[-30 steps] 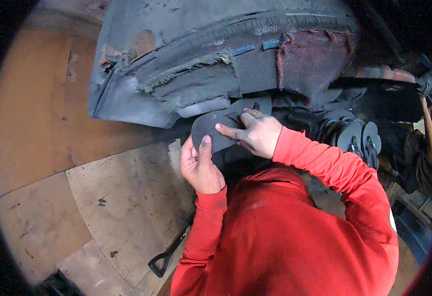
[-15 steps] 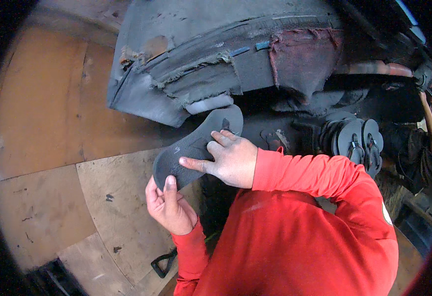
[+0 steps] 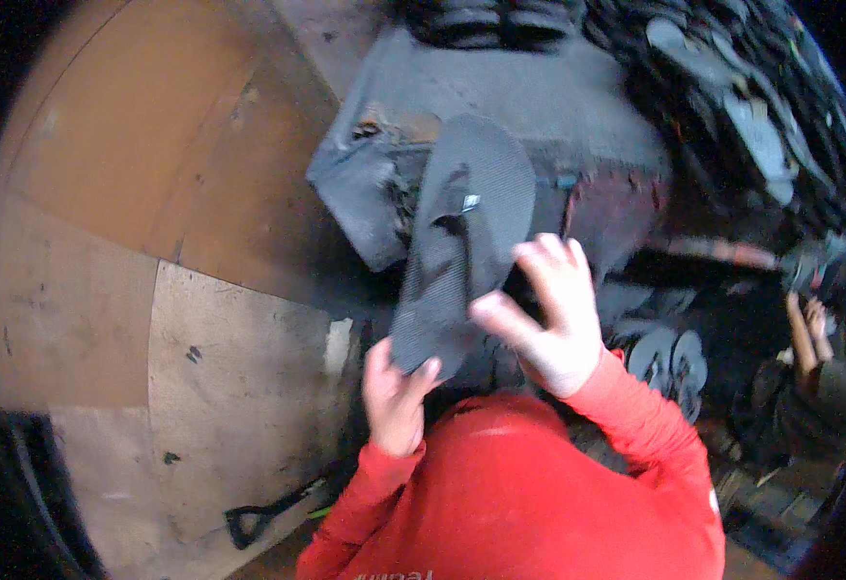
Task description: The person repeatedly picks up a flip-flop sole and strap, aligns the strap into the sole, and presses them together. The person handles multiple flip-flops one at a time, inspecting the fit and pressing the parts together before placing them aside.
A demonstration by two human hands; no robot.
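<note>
A dark grey flip-flop [image 3: 502,184] with a black strap is held up in front of me, its sole's upper face toward me. My left hand [image 3: 399,401] grips it by the lower end, thumb on top and fingers beneath. Beside the strap, to the right, my right hand [image 3: 548,319] has its fingers spread with nothing in them; motion blurs it somewhat. Whether its thumb touches the flip-flop's edge I cannot tell.
Behind the flip-flop is a worn grey padded bench [image 3: 529,87] with a dark red cloth patch [image 3: 614,213]. Many flip-flops [image 3: 756,126] are heaped at the far right, and several more [image 3: 669,362] stand nearer. Another person's hands [image 3: 809,324] show at the right edge. Wooden boards [image 3: 239,358] lie left.
The flip-flop has turned more upright and its strap now shows clearly. My right hand has come off its surface and opened to the right. The view has shifted, showing more of the bench.
</note>
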